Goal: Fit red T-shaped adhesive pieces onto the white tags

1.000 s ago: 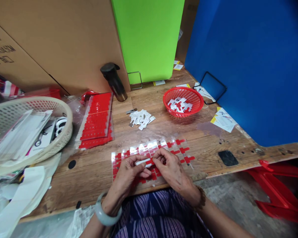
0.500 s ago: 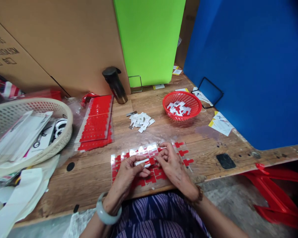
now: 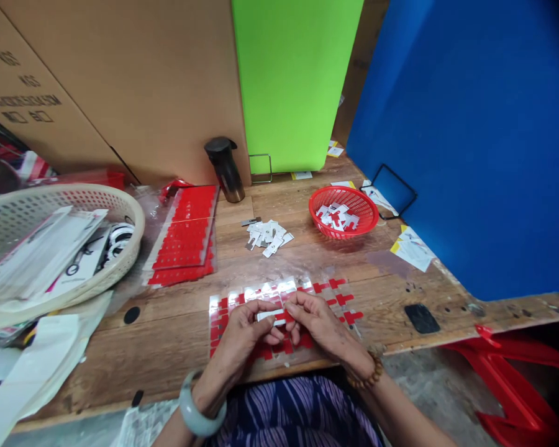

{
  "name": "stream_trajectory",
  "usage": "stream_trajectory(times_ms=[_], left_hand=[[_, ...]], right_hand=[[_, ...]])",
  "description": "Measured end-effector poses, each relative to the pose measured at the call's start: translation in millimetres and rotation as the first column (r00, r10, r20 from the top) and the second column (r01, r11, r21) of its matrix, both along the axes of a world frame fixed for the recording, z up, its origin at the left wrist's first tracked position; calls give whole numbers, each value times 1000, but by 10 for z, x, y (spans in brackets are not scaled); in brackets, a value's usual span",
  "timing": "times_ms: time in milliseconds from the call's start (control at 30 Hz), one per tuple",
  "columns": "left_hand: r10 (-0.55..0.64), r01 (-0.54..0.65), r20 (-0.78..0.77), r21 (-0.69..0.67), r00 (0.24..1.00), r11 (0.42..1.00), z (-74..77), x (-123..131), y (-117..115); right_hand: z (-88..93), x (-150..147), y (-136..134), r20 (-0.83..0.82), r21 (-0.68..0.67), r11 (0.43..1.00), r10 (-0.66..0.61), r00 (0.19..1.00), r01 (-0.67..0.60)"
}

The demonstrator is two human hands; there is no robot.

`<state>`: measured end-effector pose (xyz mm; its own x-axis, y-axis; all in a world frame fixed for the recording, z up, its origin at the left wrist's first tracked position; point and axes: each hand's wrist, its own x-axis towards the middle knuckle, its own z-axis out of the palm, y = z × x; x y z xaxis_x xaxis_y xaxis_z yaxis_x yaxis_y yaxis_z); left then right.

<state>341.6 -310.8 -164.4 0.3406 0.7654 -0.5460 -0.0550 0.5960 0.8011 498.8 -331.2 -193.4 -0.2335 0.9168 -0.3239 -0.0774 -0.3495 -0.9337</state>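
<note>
Red-patterned sheet (image 3: 223, 316), probably plastic, partly behind both hands (image 3: 246, 329) (image 3: 314, 320); basket (image 3: 366, 208) beyond.

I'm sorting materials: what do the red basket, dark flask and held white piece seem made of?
Red basket: plastic, glossy, with moulded lattice. Dark flask: probably metal, satin, with brownish sheen. White piece: perhaps card or plastic, smooth; flat, too small to tell.

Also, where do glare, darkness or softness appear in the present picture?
Head view: white glare streaks the nearest clear sheet along its far edge; head view: the upper-right corner falls black beside the blue panel; head view: lettering on the carton looks soft.
</note>
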Motion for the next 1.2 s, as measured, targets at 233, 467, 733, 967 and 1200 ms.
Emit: stream_trajectory(times_ms=[233, 467, 733, 967, 1200], left_hand=[[186, -187, 74, 0, 980, 982, -116, 15, 40], [222, -216, 108, -61, 969, 974, -311, 34, 73], [217, -213, 115, -51, 969, 976, -357, 20, 87], [207, -203, 94, -44, 974, 978, -381, 17, 104], [214, -211, 92, -38, 973, 977, -355, 15, 84]], right_hand=[[22, 282, 317, -286, -72, 933, -358, 889, 352], [131, 442, 860, -341, 97, 738, -605, 719, 667], [-1, 139, 1163, 760, 571, 717, -276, 589, -400], [-49, 158, 1239, 829, 508, 721, -260, 495, -472], [64, 151, 1169, 732, 551, 787, -295, 614, -279]])
